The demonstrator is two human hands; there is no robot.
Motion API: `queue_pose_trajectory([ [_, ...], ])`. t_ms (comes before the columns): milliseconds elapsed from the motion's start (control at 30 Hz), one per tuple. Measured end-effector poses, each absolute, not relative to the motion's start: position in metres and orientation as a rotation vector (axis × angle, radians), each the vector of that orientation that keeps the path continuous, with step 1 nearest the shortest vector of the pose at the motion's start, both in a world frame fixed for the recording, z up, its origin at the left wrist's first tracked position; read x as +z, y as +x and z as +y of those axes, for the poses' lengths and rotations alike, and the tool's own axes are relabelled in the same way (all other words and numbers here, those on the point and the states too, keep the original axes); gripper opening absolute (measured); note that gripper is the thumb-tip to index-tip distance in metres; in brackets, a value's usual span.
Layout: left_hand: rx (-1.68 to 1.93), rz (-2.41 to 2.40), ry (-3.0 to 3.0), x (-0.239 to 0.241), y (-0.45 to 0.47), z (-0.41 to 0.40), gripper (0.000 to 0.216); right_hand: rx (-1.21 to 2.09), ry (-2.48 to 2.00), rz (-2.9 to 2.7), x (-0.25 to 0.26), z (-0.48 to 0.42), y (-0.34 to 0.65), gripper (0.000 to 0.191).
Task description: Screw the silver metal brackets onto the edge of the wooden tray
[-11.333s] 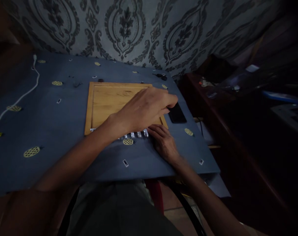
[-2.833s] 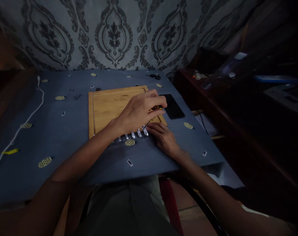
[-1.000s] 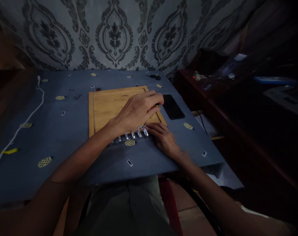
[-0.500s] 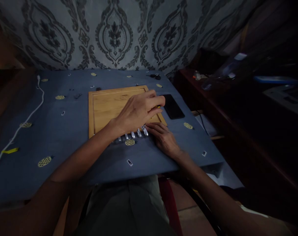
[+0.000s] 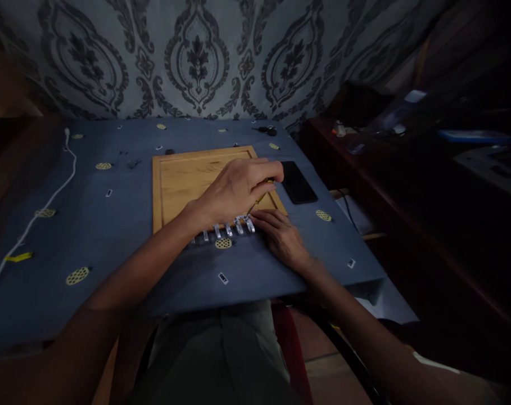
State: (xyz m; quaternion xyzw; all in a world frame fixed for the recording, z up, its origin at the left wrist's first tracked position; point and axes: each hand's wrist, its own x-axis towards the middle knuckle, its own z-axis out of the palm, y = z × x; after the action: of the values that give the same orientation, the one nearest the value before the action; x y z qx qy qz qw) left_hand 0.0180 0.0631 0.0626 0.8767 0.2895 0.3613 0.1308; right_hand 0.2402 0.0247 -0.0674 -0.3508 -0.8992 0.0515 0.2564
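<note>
My left hand (image 5: 242, 185) is closed round a small screwdriver (image 5: 262, 197) with a yellow and black handle. Its thin shaft slants down to the right end of a hook rack (image 5: 238, 226), a row of several shiny metal hooks along the front edge of a wooden cutting board (image 5: 183, 188). That hand and its forearm cover part of the board and the rack's left portion. Close to the shaft's tip, my right hand (image 5: 283, 239) lies low with its fingers together, fingertips pressed at the rack's right end. What its thumb touches is hidden.
A black phone (image 5: 298, 183) lies right of the board, and a dark key-like item (image 5: 266, 130) behind it. A white cable (image 5: 53, 197) with a yellow tag (image 5: 19, 257) runs down the left of the blue tablecloth (image 5: 129, 247). Small dark pieces (image 5: 134, 163) lie left of the board.
My left hand has tilted slightly, so the screwdriver's handle and shaft show more now. My right hand keeps its place at the rack's end.
</note>
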Motion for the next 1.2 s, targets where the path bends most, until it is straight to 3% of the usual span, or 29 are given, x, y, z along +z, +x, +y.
queue_pose_trajectory([
  [967, 1.064, 0.856, 2.579, 0.067, 0.017, 0.060, 0.014, 0.113, -0.929, -2.442, -0.067, 0.025, 0.240, 0.068],
  [1200, 1.041, 0.848, 2.571, 0.065, 0.018, 0.060, 0.015, 0.114, -0.921, -2.438, -0.070, 0.025, 0.241, 0.062],
])
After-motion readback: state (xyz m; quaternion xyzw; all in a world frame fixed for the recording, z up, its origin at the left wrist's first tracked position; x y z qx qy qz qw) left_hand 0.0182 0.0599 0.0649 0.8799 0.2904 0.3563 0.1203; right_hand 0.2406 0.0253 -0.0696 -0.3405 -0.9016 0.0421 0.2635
